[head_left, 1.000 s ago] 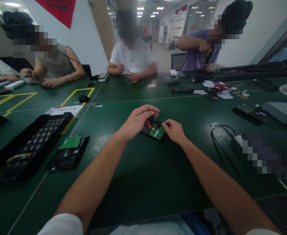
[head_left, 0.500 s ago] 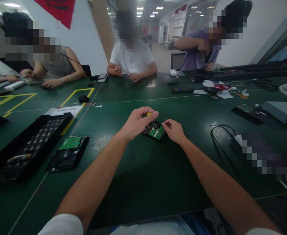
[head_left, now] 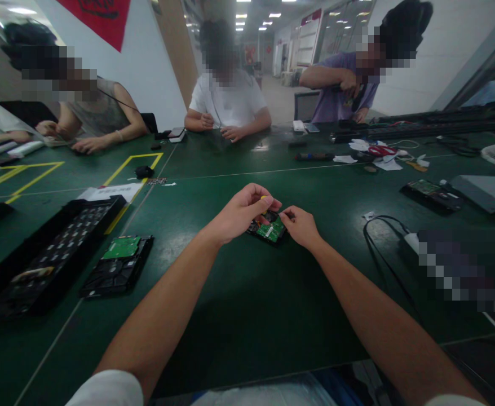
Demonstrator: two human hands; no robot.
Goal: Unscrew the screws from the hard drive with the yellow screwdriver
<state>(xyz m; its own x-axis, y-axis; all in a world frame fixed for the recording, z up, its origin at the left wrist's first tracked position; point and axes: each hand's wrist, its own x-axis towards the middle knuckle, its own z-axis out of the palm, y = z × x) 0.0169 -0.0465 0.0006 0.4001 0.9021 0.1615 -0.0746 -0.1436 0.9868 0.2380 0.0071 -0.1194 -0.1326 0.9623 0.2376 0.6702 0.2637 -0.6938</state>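
A hard drive [head_left: 272, 230] with a green circuit board facing up lies on the green table in front of me. Above its left part, my left hand [head_left: 247, 208] is closed around a yellow-handled screwdriver [head_left: 265, 198]; only a bit of its handle shows, and the fingers hide its tip. At the drive's right edge, my right hand [head_left: 300, 224] has its thumb and fingertips pinched on the side of the case. A second hard drive [head_left: 118, 265], also board side up, rests to the left, apart from both hands.
A long black tray [head_left: 53, 254] stands at the left by a paper sheet. Another hard drive [head_left: 431, 194] and a grey box [head_left: 490, 192] are at the right, beyond a black cable [head_left: 374, 248]. Several people sit across the table [head_left: 213, 338].
My left hand and the yellow handle have shifted slightly right over the hard drive, and its fingers have turned. My right hand and the drive stay in nearly the same place.
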